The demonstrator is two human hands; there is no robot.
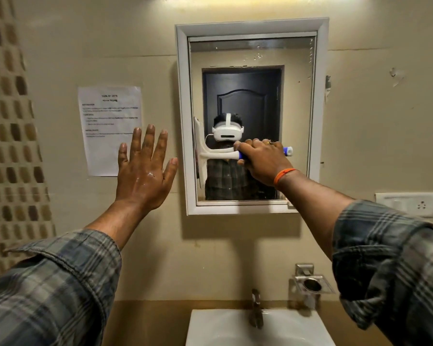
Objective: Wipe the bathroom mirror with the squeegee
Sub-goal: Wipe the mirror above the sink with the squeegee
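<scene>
The squeegee (211, 154) sits at the far left edge of the mirror (295, 108), blade upright against the glass just inside the white frame (183, 121), handle pointing out to the right. The right hand (263, 159) has its fingers wrapped round the blue grip, knuckles up, an orange band at the wrist. By the look of it, this is the end or the start of a sideways pass across the lower half. To do it well, keep the whole blade edge flat on the glass with even pressure, and pull in one steady line so no streak gets left. Droplets show near the top right corner, so the upper band looks unfinished; overlapping passes should catch it. The left hand (145, 168) is spread wide, fingers straight, up by the wall beside the frame, holding nothing; whether it touches the wall I cannot tell. A taped paper notice (105, 113) hangs behind it, and the sink (198, 328) lies below.
</scene>
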